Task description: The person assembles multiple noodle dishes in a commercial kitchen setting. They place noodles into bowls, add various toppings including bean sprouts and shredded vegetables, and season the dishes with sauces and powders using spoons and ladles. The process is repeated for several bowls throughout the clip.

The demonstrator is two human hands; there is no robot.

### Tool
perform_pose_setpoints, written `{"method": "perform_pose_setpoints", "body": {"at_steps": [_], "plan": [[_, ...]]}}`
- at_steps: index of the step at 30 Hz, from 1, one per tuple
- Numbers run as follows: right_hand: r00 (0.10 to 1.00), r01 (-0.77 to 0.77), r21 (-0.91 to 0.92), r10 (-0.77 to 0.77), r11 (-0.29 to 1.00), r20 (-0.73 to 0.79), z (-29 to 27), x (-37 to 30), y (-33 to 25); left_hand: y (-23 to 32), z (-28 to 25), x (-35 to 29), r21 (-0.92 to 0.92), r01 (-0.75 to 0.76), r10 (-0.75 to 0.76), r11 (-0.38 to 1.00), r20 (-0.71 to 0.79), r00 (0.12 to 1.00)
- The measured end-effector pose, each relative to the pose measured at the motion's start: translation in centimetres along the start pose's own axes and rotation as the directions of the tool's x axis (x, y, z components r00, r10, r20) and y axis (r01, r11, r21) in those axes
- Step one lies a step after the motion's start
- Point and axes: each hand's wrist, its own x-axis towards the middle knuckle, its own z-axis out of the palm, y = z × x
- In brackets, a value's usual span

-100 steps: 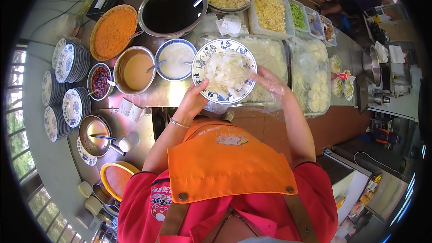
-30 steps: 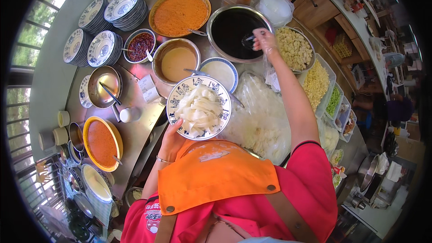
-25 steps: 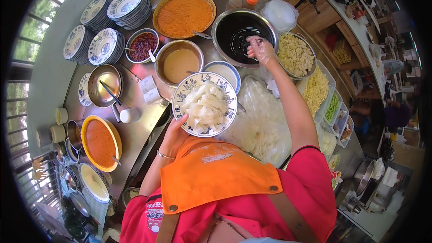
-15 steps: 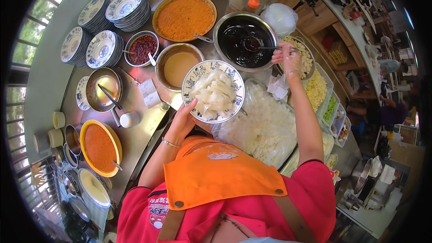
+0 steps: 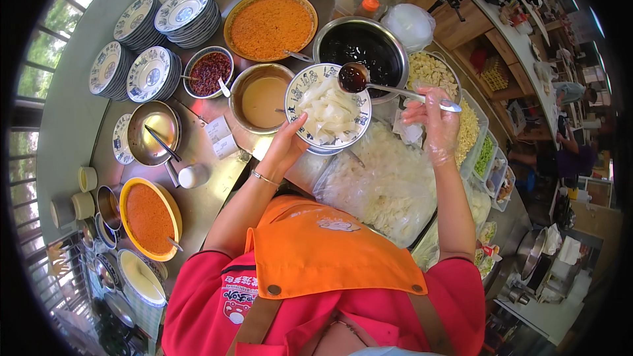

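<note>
My left hand (image 5: 288, 143) grips the near left rim of a white bowl with blue patterns (image 5: 363, 123), its thumb on the inside. Wide, pale, translucent noodles (image 5: 328, 115) fill the bowl. In a clear plastic glove, my right hand (image 5: 435, 118) holds the handle of a metal ladle (image 5: 353, 78). The ladle carries dark brown liquid and hangs over the bowl's far right rim. Just behind it stands a large steel basin of dark sauce (image 5: 389, 49). Below the bowl, a clear plastic bag of pale noodles (image 5: 389, 184) lies on the counter.
Left of the bowl are a pan of tan sauce (image 5: 262, 100), a bowl of chili oil (image 5: 210, 69) and an orange-filled yellow basin (image 5: 148, 217). Another orange-filled basin (image 5: 270, 23) sits behind. Stacked bowls (image 5: 188, 16) stand far left. Tubs of chopped toppings (image 5: 484, 158) line the right.
The ladle has come up out of the dark sauce, filled, and moved left over the bowl. My left hand has shifted the bowl right and slightly up, toward the basin.
</note>
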Motion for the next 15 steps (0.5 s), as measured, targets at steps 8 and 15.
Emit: {"method": "perform_pose_setpoints", "body": {"at_steps": [8, 15], "plan": [[0.569, 0.810, -0.552, -0.491, 0.196, 0.660, 1.3, -4.2, -0.5, -0.3, -0.2, 1.4, 0.012, 0.019, -0.019, 1.000, 0.044, 0.999], [0.850, 0.515, -0.778, -0.336, 0.359, 0.407, 0.4, 3.2, 7.1, 0.3, -0.8, 0.6, 0.017, 0.010, -0.012, 1.000, 0.071, 0.997]]}}
